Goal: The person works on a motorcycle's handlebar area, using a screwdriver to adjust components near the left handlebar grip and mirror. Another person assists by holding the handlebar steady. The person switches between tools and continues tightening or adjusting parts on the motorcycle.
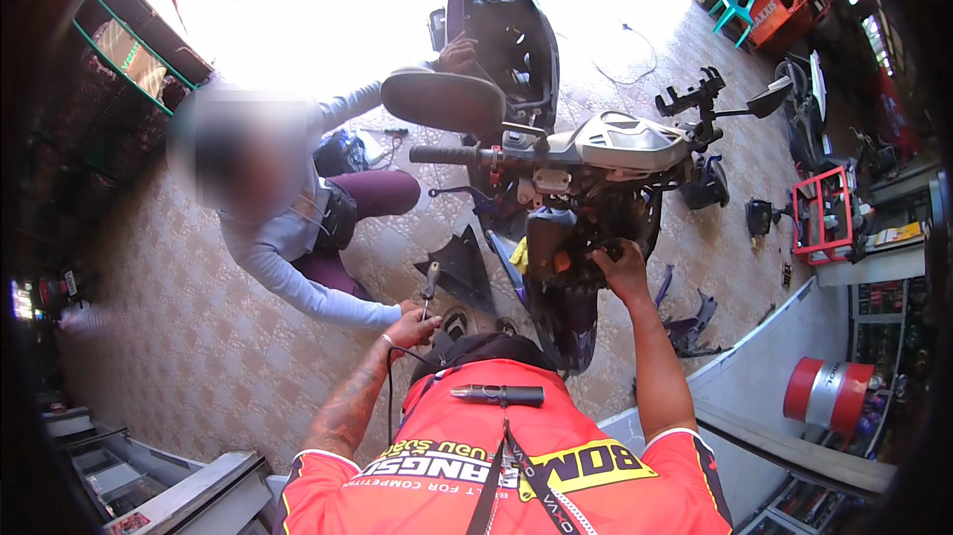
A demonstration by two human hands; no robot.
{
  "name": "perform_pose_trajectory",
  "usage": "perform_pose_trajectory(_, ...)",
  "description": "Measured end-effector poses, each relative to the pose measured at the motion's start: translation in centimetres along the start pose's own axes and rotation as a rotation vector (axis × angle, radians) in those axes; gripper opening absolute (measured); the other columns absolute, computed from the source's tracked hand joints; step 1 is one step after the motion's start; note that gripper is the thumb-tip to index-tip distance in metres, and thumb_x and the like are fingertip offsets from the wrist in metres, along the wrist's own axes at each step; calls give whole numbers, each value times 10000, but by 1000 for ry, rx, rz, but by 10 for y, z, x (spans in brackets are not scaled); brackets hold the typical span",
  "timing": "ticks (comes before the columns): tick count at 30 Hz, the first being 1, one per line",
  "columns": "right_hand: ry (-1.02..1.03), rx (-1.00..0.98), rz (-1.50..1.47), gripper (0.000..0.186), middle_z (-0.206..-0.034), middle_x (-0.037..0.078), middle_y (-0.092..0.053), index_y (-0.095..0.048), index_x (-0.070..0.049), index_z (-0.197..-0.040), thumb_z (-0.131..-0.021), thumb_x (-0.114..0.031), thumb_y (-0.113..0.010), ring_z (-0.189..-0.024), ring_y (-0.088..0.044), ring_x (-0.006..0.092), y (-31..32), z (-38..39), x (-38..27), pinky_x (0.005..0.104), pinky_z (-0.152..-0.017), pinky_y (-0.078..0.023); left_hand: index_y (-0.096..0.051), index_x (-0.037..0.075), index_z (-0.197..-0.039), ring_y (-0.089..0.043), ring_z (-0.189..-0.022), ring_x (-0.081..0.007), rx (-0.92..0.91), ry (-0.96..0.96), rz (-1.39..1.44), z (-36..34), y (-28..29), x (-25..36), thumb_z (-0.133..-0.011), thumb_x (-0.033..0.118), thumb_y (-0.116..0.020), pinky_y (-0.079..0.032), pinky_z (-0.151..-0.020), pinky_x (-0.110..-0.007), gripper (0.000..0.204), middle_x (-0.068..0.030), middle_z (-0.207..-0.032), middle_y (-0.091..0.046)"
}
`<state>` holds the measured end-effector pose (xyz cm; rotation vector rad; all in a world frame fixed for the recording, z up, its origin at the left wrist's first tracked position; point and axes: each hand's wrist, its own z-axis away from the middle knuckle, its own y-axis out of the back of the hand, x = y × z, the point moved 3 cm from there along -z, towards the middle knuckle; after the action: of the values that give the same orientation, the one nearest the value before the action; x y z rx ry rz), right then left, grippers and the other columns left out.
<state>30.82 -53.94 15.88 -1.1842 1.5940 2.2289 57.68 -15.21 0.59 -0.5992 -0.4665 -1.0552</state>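
A motor scooter (556,237) with panels removed stands in front of me. My right hand (623,272) reaches into its opened front below the handlebar, fingers bent at dark parts; whatever they grip is hidden. Down to the left, my left hand (413,329) is closed around a screwdriver (431,282), its handle pointing up. A dark cord hangs beside that wrist. The co-worker's sleeved arm (342,305) ends right at my left hand, and their hand there is mostly hidden. Their other hand (458,54) rests by the scooter's bared seat area.
A co-worker in a grey top (288,252) crouches at the left. A dark loose panel (461,272) lies on the tiled floor between us, with other trim (690,327) to the right. The mirror (444,100) and handlebar grip (445,155) jut leftward. A red rack (824,217) stands far right.
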Motion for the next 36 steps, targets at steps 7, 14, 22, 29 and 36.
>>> perform_pose_trajectory(7,-245,-184,-610,326,-981,32,-666,-666,-54,-1127,-1006,-354,-621,-871,-638,120,-13,42,-57,294,-747,-540,-532,178,-915,-412,-625,-56,-93,78,-1,-6,28,-9,-1028,351,-633,-415,-591,-269,229,89,-729,-430)
perform_pose_trajectory(14,-369,-331,-831,386,-1009,31,-649,-638,-41,-1161,-990,-385,-678,-908,-642,119,-22,65,-135,284,-769,-565,-519,167,-921,-427,-628,-67,-88,86,-3,-3,32,-7,-1019,339,-649,-413,-580,-277,236,85,-735,-439)
perform_pose_trajectory(22,-168,-365,-594,436,-1024,81,-683,-648,50,-1216,-938,-273,-742,-876,-679,138,-49,54,-198,290,-786,-553,-515,163,-914,-412,-643,-69,-81,65,41,5,33,-3,-1013,301,-666,-388,-571,-267,226,73,-757,-435)
perform_pose_trajectory(29,149,-234,-121,358,-969,212,-733,-743,6,-1072,-868,-288,-769,-883,-730,306,-47,20,-236,382,-805,-554,-576,162,-1094,-456,-667,-68,-92,34,29,-11,42,-11,-988,348,-694,-444,-604,-274,245,77,-796,-468)
perform_pose_trajectory(36,244,-202,-138,587,-1189,203,-715,-515,-55,-1437,-903,-193,-717,-1066,-722,299,-48,-7,-256,407,-915,-567,-666,116,-1134,-497,-685,-70,-120,12,39,-33,62,-28,-990,336,-692,-462,-617,-278,265,61,-841,-559)
